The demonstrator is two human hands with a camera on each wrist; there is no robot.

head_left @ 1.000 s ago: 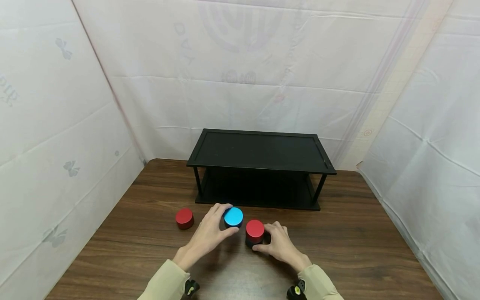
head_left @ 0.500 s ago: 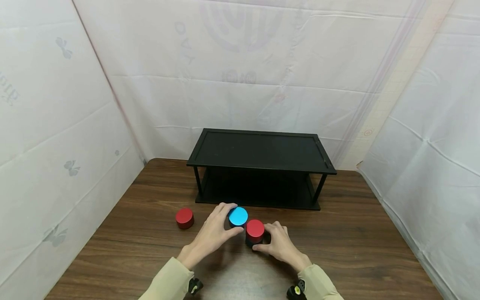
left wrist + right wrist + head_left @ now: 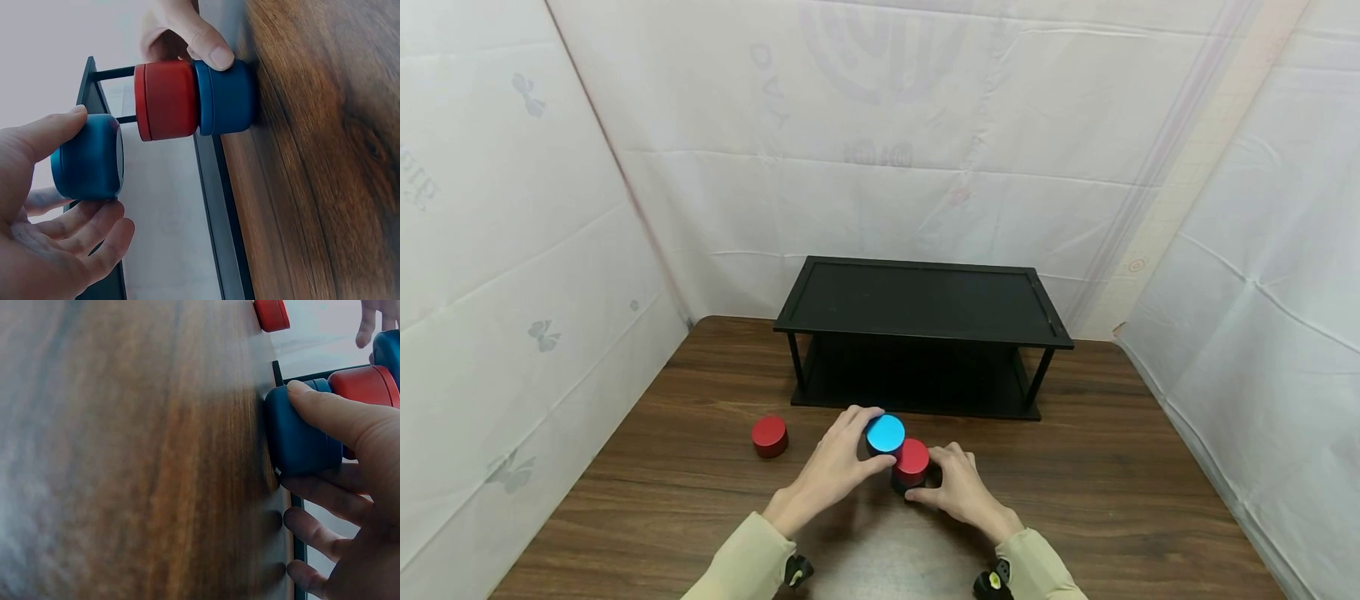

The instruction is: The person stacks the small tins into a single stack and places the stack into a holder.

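Observation:
My left hand (image 3: 837,467) grips a small round blue tin (image 3: 90,156) between thumb and fingers, off the table. This tin is higher than a red tin (image 3: 167,100) and a little to its left; in the head view it overlaps the red tin's edge. The red tin stands stacked on another blue tin (image 3: 300,428), which rests upright on the table. My right hand (image 3: 961,490) holds that lower blue tin from the right side, its thumb and fingers around it. A second red tin (image 3: 770,437) sits alone on the table, left of my left hand.
Behind the hands stands a black two-tier shelf (image 3: 925,304), its lower board close to the tins. The wooden table (image 3: 1120,500) is bordered by white sheets (image 3: 880,125) at the back and both sides.
My left hand has moved right with the blue tin, from beside the stack to overlapping the red tin in the head view. The right hand and the stack stay in place.

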